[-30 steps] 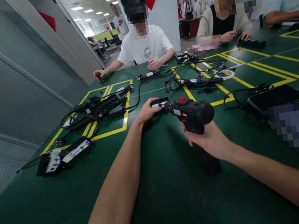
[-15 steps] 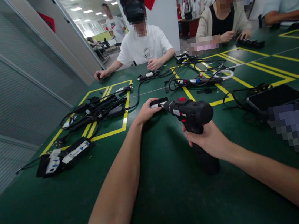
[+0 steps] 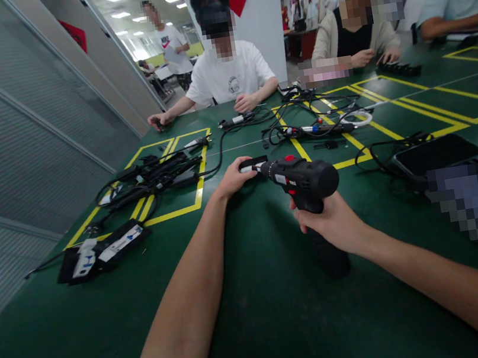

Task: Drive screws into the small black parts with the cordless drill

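Note:
My right hand (image 3: 333,223) is wrapped round the grip of a black cordless drill (image 3: 306,181) with a red button on top; its base rests on the green table (image 3: 260,319). The drill's nose points left at a small black and white part (image 3: 252,164). My left hand (image 3: 233,178) is closed on that part, holding it against the drill's tip just above the table.
A pile of black tools and cables (image 3: 151,177) lies in a yellow-taped square at left, with a black and white unit (image 3: 103,250) nearer. More cables (image 3: 320,122) and a dark tablet (image 3: 437,154) sit to the right. Other people sit across the table.
My hands and the drill have stayed in place. A person in a white shirt in the background has walked closer.

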### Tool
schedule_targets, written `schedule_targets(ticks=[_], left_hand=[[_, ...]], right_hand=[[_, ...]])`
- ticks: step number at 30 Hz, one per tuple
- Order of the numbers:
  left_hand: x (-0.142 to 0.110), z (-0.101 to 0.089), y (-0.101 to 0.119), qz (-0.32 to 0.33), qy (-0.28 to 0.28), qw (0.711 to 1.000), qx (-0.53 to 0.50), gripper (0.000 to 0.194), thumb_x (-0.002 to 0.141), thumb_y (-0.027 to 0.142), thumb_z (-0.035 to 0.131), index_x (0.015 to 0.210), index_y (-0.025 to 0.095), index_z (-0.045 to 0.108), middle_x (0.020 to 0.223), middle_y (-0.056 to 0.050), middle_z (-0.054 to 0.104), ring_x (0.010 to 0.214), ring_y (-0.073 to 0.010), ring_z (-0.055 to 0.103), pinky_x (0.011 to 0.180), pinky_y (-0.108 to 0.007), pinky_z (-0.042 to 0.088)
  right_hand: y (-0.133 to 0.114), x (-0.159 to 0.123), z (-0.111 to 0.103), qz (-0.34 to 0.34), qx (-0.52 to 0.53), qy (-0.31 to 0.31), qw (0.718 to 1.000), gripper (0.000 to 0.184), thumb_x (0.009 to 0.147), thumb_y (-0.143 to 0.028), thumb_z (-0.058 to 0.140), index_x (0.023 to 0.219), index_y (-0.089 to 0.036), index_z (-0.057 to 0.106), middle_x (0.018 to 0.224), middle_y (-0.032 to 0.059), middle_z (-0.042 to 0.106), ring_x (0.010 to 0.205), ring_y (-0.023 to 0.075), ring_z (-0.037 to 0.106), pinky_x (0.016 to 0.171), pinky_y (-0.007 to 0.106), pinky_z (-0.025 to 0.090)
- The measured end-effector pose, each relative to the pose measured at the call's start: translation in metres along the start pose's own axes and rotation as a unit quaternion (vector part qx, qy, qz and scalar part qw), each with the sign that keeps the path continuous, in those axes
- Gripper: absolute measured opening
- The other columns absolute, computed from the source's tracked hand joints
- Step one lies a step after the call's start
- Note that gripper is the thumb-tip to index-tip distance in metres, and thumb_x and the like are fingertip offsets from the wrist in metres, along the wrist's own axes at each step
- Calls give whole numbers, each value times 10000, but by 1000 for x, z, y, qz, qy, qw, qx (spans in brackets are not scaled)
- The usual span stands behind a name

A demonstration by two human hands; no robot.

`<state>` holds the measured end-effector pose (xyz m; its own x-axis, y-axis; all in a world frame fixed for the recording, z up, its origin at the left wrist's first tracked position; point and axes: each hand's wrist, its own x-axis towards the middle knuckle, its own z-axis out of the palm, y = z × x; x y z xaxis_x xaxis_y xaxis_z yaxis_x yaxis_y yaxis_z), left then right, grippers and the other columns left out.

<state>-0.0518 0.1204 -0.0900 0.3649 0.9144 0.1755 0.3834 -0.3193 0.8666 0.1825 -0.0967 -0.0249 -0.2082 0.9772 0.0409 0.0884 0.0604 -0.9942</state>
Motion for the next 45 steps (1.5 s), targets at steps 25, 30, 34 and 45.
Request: schedule_targets(ticks=[25,30,34,45], left_hand=[[-1,0,1,-5,-2,1000,4,626,676,385,717,1232,170,527,1108,-58,614,924,-190,584,850,-322,466],[0,0,0,4,-1,1000,11,608,681,371,717,1226,174,534,1115,-55,611,942,-195,581,863,-323,461],[0,0,-1,0,2,1000,12,618,677,378,719,1230,174,534,1116,-59,616,946,-199,586,868,-330,464],[-1,0,0,3,2,1000,9,611,688,393,723,1226,173,537,1112,-62,617,944,-196,587,858,-323,465]], right_hand=[[-4,-1,1,9,-13,5,1000,155,775,-155,594,930,-163,584,754,8,595,607,139,578,587,307,470],[-2,-1,0,5,-8,6,1000,142,778,-155,593,918,-170,573,740,1,593,591,135,572,565,299,461],[0,0,1,0,2,6,1000,115,775,-150,593,884,-173,566,744,7,601,597,136,575,576,303,469],[-2,0,0,6,0,8,1000,149,767,-152,596,914,-169,580,739,5,601,602,143,578,585,310,474]])
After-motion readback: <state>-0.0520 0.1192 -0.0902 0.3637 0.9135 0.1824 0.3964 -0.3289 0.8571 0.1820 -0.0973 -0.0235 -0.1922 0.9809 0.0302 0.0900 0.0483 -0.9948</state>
